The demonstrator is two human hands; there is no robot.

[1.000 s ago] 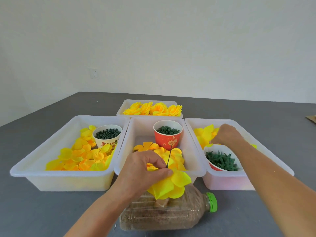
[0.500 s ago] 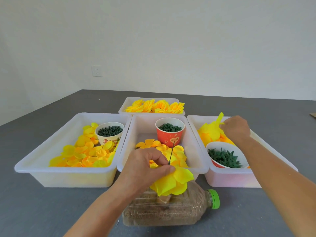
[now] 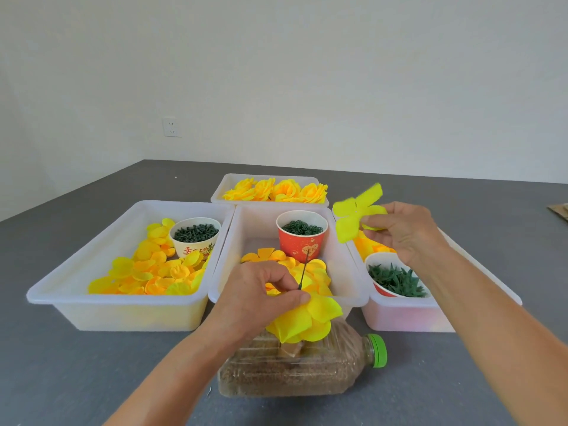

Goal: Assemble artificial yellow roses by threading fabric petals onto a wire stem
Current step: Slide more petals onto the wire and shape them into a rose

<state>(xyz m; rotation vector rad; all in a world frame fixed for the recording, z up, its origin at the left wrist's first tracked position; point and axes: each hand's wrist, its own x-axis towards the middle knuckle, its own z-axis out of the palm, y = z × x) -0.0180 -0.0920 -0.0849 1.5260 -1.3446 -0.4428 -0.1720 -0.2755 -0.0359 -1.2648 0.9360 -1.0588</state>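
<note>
My left hand (image 3: 261,298) pinches a thin green wire stem (image 3: 303,269) that points up and away, with a bunch of yellow petals (image 3: 305,321) threaded on it just below my thumb. My right hand (image 3: 402,232) holds a flat yellow petal piece (image 3: 353,216) by its edge, lifted above the right tray (image 3: 408,318). The petal piece is up and to the right of the stem tip, apart from it.
A sand-filled plastic bottle (image 3: 301,370) with a green cap lies under the flower. Left tray (image 3: 123,309) holds loose petals and a white cup (image 3: 195,236). Middle tray (image 3: 285,298) holds petals and a red cup (image 3: 301,236). A bowl of green leaves (image 3: 395,279) sits right; finished roses (image 3: 276,190) behind.
My right hand has lifted a yellow petal piece out of the right tray and brought it up and leftward. My left hand keeps its pinch on the stem.
</note>
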